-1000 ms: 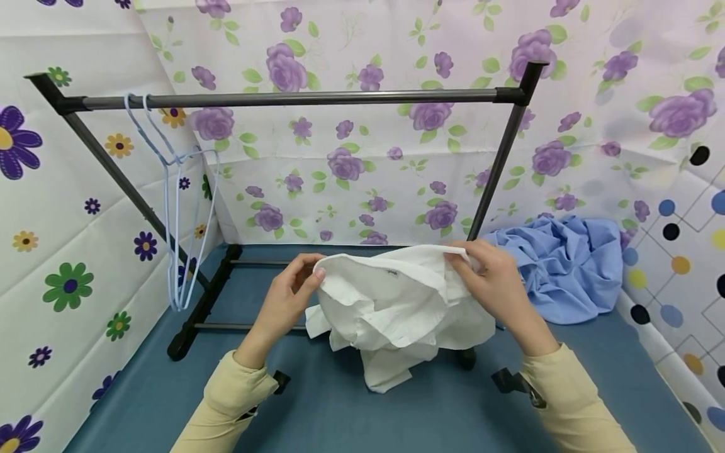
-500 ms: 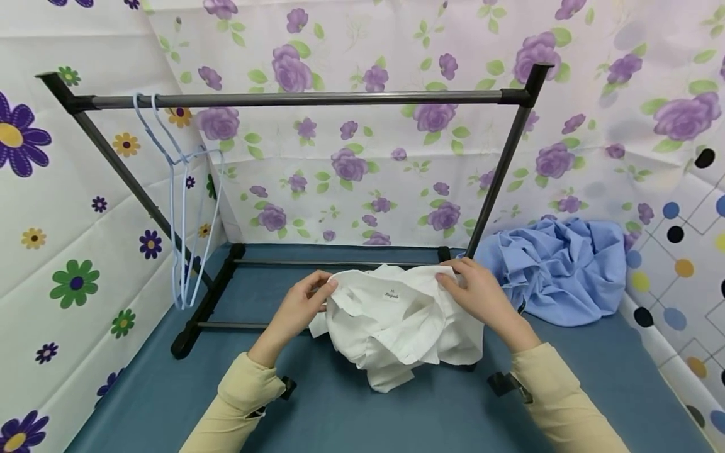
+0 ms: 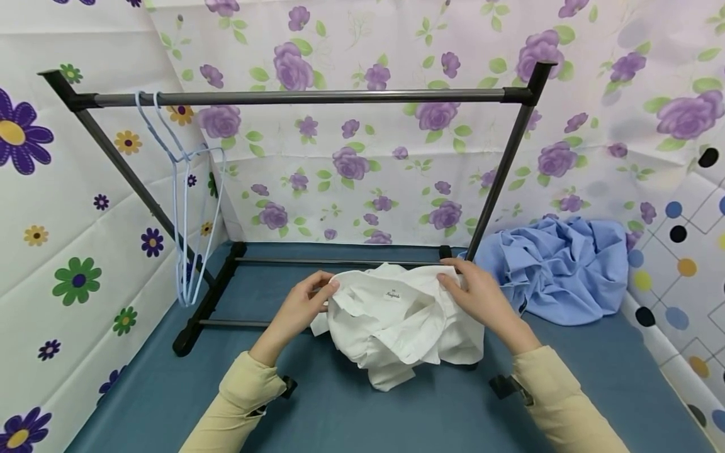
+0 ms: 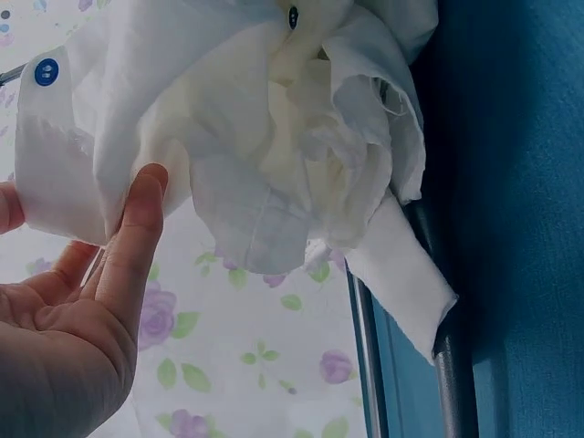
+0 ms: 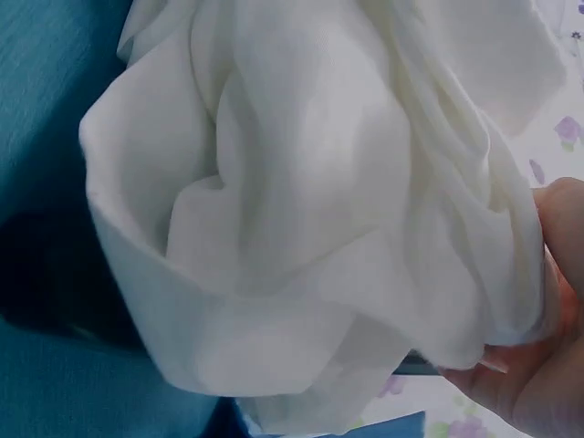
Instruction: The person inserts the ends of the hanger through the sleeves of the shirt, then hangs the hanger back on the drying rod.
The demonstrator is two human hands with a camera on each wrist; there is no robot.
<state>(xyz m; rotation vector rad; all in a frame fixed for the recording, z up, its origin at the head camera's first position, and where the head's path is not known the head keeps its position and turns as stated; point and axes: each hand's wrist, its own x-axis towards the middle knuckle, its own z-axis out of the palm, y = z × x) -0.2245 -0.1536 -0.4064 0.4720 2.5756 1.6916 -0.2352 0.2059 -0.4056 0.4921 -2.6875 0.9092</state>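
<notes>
A crumpled white shirt (image 3: 396,321) hangs between both hands, low in front of the rack; a small dark label print shows inside its neck. The left hand (image 3: 300,308) pinches its upper left edge between thumb and fingers. At the upper right edge, the right hand (image 3: 481,296) grips the cloth, thumb in front. In the left wrist view a dark blue button (image 4: 46,72) sits on the white cloth near the left fingers. Folds of the shirt (image 5: 301,182) fill most of the right wrist view and hide part of the right fingers.
A dark metal clothes rack (image 3: 306,97) stands on the blue-green surface (image 3: 340,415). Light blue hangers (image 3: 184,220) hang at the left of its bar. A rumpled blue cloth (image 3: 561,270) lies at the right, beside the rack's upright. Flowered sheets (image 3: 351,201) form the walls.
Both hands have lowered the shirt a little and tilted its neck toward the camera, so the label print reads more plainly. Over the last half second they have hardly moved.
</notes>
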